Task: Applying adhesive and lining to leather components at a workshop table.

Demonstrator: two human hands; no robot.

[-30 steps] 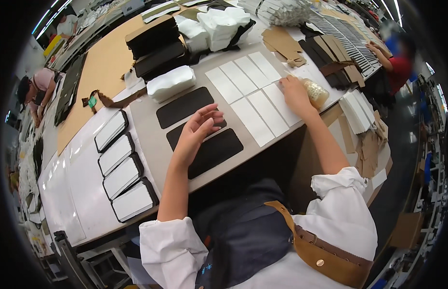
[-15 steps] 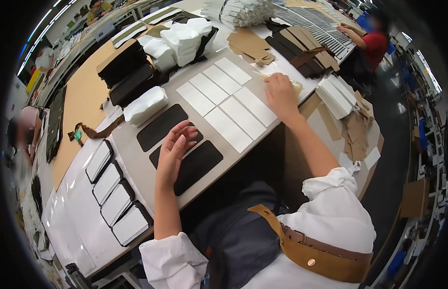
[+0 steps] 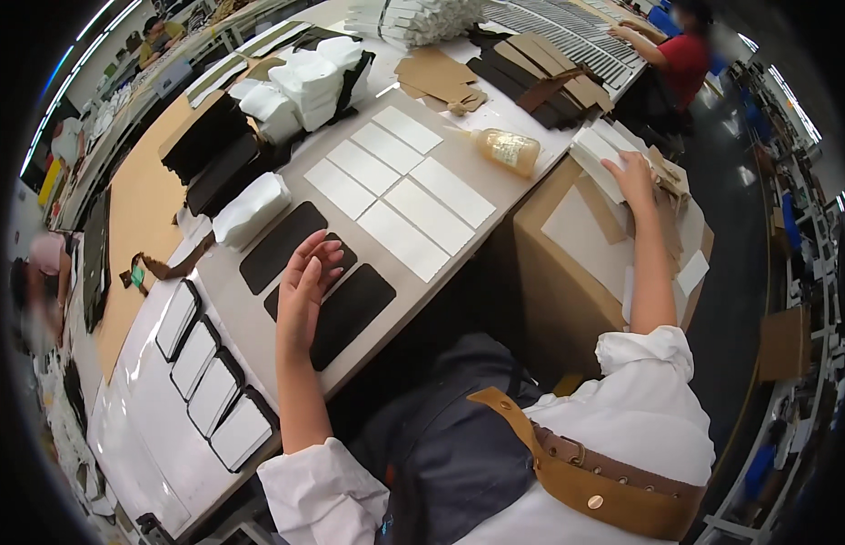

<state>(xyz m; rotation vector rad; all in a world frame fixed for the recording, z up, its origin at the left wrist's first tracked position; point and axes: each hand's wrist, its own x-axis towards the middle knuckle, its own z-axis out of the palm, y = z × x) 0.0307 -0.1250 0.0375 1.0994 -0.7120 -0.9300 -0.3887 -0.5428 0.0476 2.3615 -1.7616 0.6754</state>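
Observation:
My left hand [image 3: 304,286] hovers over three black rounded panels [image 3: 354,313] at the near edge of the table, empty, its fingers loosely bent and apart. Out to the right, my right hand [image 3: 634,182] has its bent fingers at a stack of white strips [image 3: 593,162] on a cardboard box; the thumb's contact is hard to see. White rectangular cards [image 3: 411,216] lie in rows on the grey board, right of the black panels. Beyond them, a clear bottle of yellowish liquid [image 3: 509,151] with a thin nozzle lies on its side.
Black-edged white panels [image 3: 193,356] overlap at the left. Behind the black panels stand a white pad stack [image 3: 252,211], black stacks [image 3: 224,159] and more white bundles [image 3: 304,86]. Brown card pieces [image 3: 436,77] lie farther back. The cardboard box [image 3: 568,263] abuts the table. A person in red [image 3: 681,68] works at the far right.
My right hand has let go of the bottle and moved right to the white strips. The left hand still hovers over the black panels. The whole view has shifted slightly.

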